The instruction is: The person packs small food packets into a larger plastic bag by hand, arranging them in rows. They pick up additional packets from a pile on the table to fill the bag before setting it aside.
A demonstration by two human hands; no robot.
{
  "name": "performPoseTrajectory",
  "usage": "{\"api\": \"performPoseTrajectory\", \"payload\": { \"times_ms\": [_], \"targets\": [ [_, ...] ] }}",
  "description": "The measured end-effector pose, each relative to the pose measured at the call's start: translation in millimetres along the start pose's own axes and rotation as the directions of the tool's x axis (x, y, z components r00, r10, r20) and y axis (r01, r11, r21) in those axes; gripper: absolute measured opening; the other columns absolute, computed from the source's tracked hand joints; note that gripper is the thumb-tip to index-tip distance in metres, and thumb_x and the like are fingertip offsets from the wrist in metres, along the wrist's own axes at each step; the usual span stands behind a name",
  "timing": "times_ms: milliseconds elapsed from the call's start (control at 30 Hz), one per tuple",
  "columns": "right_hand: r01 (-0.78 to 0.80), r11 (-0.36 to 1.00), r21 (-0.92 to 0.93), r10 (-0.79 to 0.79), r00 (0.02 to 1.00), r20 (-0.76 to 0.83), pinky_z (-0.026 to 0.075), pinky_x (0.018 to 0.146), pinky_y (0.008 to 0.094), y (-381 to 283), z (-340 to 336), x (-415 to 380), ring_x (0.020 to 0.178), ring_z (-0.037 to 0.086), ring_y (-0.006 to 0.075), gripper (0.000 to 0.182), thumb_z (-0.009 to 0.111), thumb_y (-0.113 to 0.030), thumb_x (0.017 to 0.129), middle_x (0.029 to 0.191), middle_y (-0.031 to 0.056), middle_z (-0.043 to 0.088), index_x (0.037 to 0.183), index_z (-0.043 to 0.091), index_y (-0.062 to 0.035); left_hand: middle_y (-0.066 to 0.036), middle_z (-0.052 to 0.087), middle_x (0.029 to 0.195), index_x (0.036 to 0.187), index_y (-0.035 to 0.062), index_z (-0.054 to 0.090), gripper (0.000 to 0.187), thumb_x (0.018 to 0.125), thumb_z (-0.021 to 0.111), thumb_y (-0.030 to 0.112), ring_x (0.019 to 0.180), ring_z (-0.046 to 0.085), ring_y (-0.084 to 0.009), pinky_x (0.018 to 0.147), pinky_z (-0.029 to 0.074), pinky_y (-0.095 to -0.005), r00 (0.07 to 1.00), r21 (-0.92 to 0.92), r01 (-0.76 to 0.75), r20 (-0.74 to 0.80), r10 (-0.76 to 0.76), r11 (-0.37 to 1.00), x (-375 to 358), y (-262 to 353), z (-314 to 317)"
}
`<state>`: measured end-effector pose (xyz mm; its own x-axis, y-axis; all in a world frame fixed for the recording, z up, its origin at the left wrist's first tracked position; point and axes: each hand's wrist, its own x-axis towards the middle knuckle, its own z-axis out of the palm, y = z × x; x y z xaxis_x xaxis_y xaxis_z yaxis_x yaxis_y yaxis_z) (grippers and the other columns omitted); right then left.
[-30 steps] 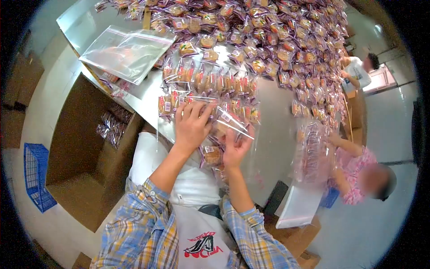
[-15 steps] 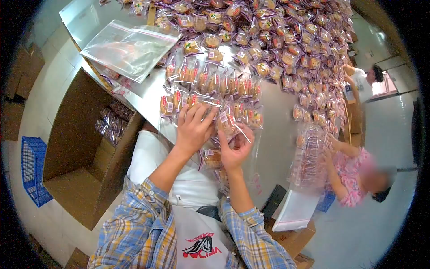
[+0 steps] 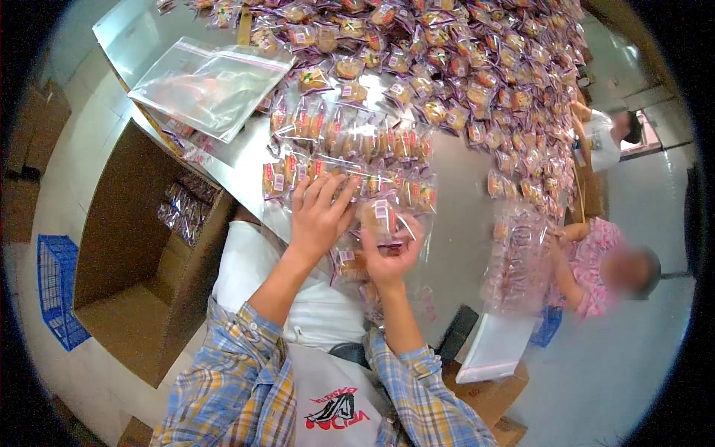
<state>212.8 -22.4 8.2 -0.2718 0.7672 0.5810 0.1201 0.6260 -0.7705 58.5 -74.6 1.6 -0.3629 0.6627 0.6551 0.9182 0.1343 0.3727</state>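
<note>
Two rows of wrapped pastries [image 3: 342,138] lie side by side in a large clear plastic bag on the metal table in front of me. My left hand [image 3: 320,216] rests on the near row, its fingers stretched out and slightly apart across the wrappers. A single wrapped pastry [image 3: 381,216] with a barcode label is gripped in my right hand [image 3: 392,253], between thumb and fingers, just below that row. Clear film partly covers the right fingers. Closer to my body, another wrapped pastry [image 3: 348,261] lies by my right wrist.
A huge pile of wrapped pastries [image 3: 477,82] covers the far side. Flat clear bags [image 3: 212,82] lie at the table's left edge. An open cardboard box [image 3: 123,298] with packs inside stands left, beside a blue crate [image 3: 57,290]. At right, a co-worker [image 3: 588,261] handles a filled bag [image 3: 514,253].
My right hand has turned the wrapped pastry more upright, showing its barcode towards me. My left hand stays nearly in place. The co-worker at right has shifted up in view.
</note>
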Motion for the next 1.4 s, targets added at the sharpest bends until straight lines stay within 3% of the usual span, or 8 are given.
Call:
{"api": "performPoseTrajectory", "payload": {
  "times_ms": [67,100,200,367,767,967,1200,1400],
  "targets": [
    [0.062,0.997,-0.05,-0.057,0.995,0.083,0.05,0.096,0.0358,10.5,-5.7,-0.2,0.114,0.059,0.0216,0.058,0.096,-0.008,0.073,0.127,0.0122,0.056,0.107,0.048,-0.0064,0.0,0.065,0.13,0.131,0.0194,0.071,0.054,0.078,0.079,0.025,0.129,0.055,-0.0218,0.117,0.032,-0.0475,1.0,0.008,0.009,-0.019,-0.008,1.0,-1.3,1.2,1.7],
    [0.076,0.984,-0.163,-0.058,0.992,0.116,0.05,0.097,0.0429,2.0,-3.6,12.4,0.111,0.061,0.0325,0.057,0.096,-0.01,0.069,0.12,0.0162,0.061,0.104,0.052,-0.0078,0.0,0.065,0.129,0.13,0.0193,0.072,0.054,0.076,0.08,0.025,0.128,0.056,-0.0216,0.117,0.033,-0.0475,1.0,0.007,0.011,-0.021,-0.011,1.0,-2.2,0.6,3.7],
    [0.172,0.985,-0.028,-0.168,0.978,0.122,0.05,0.097,0.0434,10.7,9.7,37.2,0.112,0.061,0.0329,0.052,0.095,-0.01,0.071,0.119,0.0157,0.062,0.101,0.053,-0.0077,0.001,0.066,0.124,0.12,0.0184,0.075,0.049,0.071,0.08,0.023,0.122,0.057,-0.021,0.114,0.034,-0.0481,1.0,0.004,0.022,-0.016,-0.022,1.0,6.1,2.2,0.5],
    [0.267,0.956,-0.126,-0.218,0.926,0.307,0.053,0.095,0.0446,17.3,2.0,44.6,0.116,0.062,0.0324,0.06,0.09,-0.007,0.074,0.125,0.013,0.065,0.13,0.07,-0.0143,0.002,0.066,0.119,0.114,0.0183,0.076,0.045,0.069,0.079,0.018,0.116,0.059,-0.021,0.109,0.036,-0.0468,1.0,0.001,0.025,0.018,-0.025,1.0,14.6,0.4,-5.3],
    [0.348,0.809,-0.473,-0.212,0.924,0.317,0.052,0.087,0.0464,5.6,5.5,59.6,0.098,0.067,0.0348,0.042,0.087,-0.019,0.076,0.109,0.014,0.07,0.114,0.073,-0.0092,0.002,0.068,0.109,0.106,0.0204,0.079,0.035,0.072,0.084,0.023,0.105,0.061,-0.0234,0.098,0.041,-0.0464,0.999,0.048,0.043,0.002,-0.043,0.998,22.5,-7.7,-10.0],
    [0.372,0.771,-0.518,-0.277,0.927,0.253,0.051,0.08,0.0461,7.0,10.7,62.7,0.088,0.064,0.0313,0.031,0.086,-0.025,0.075,0.091,0.0093,0.065,0.099,0.072,-0.0103,0.0,0.065,0.102,0.101,0.0238,0.08,0.03,0.071,0.083,0.025,0.104,0.061,-0.0236,0.095,0.041,-0.0468,0.992,0.063,0.122,-0.025,-0.121,0.991,22.8,-5.9,-5.5],
    [0.348,0.79,-0.505,-0.296,0.938,0.183,0.047,0.082,0.0479,10.3,15.8,61.1,0.088,0.062,0.0318,0.034,0.083,-0.024,0.072,0.091,0.0099,0.061,0.102,0.071,-0.0117,0.005,0.068,0.098,0.096,0.0212,0.08,0.027,0.07,0.086,0.027,0.095,0.061,-0.0222,0.09,0.039,-0.0439,0.991,0.077,0.101,-0.097,-0.094,0.992,25.1,-8.9,-7.2],
    [0.348,0.678,-0.648,-0.02,0.889,0.457,0.043,0.101,0.0517,-6.7,18.1,57.6,0.114,0.056,0.0355,0.059,0.083,-0.033,0.077,0.124,0.0138,0.062,0.13,0.069,-0.0145,0.001,0.067,0.105,0.105,0.0186,0.08,0.035,0.072,0.085,0.028,0.105,0.061,-0.0241,0.091,0.039,-0.0461,0.99,0.089,0.141,-0.004,-0.141,0.986,21.9,-3.8,-9.7]
  ]
}}
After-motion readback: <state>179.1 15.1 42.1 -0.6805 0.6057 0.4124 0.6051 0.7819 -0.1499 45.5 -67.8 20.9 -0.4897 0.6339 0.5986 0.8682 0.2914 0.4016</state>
